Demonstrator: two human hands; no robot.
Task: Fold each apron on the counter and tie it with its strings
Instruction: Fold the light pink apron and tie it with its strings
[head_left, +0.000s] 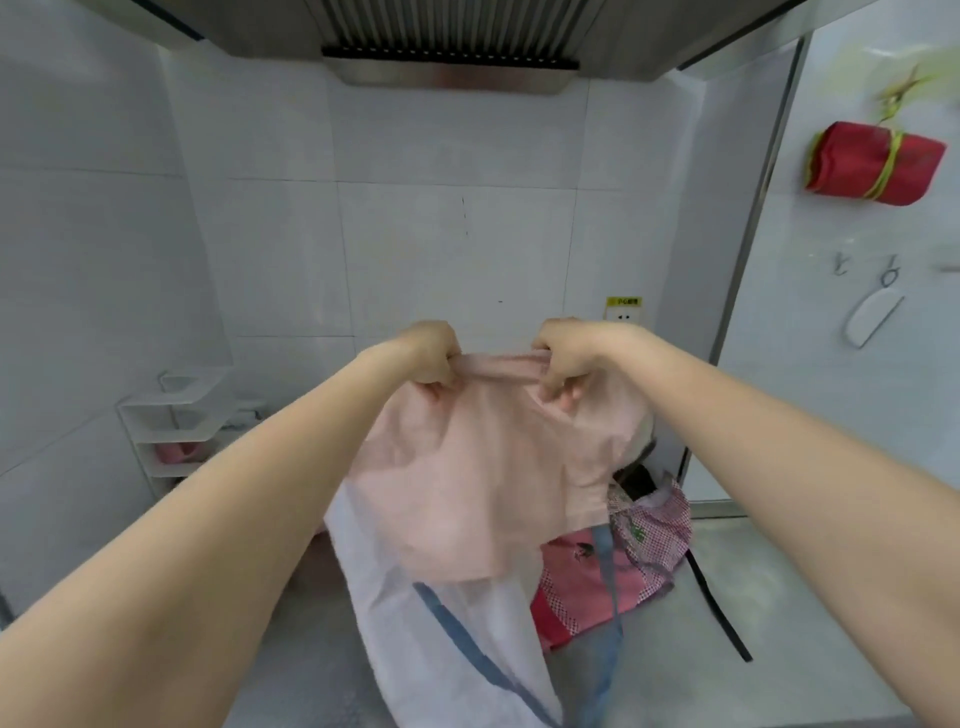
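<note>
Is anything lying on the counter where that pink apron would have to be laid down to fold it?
Yes. Both the left hand and right hand hold the pink apron up by its top edge. Beneath it on the counter lie a white apron and a red checked apron.

Held apron (483, 467) before apron pile (644, 551), rack (171, 415) left

Pink apron (483, 467): unfolded, hanging from its top hem above counter. White apron (457, 649), blue strings: draped beneath. Red checked apron (623, 571): crumpled, lying on counter behind.
</note>
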